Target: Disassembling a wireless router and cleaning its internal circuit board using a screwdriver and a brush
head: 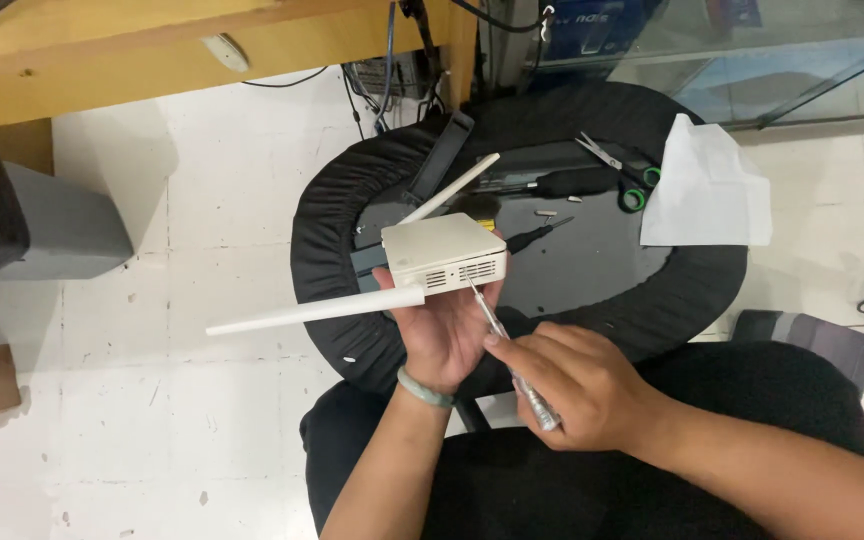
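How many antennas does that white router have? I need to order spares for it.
2. One antenna sticks out left, level with the left hand that holds the router. The other antenna rises behind it, up and right. More may be hidden behind the body.

Black round table (352, 290), scissors (620, 172), paper (707, 185), screwdrivers (540, 234)

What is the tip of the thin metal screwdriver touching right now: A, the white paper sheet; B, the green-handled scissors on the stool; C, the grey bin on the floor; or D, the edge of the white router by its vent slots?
D: the right hand points the screwdriver tip at the white router held up by the left hand.
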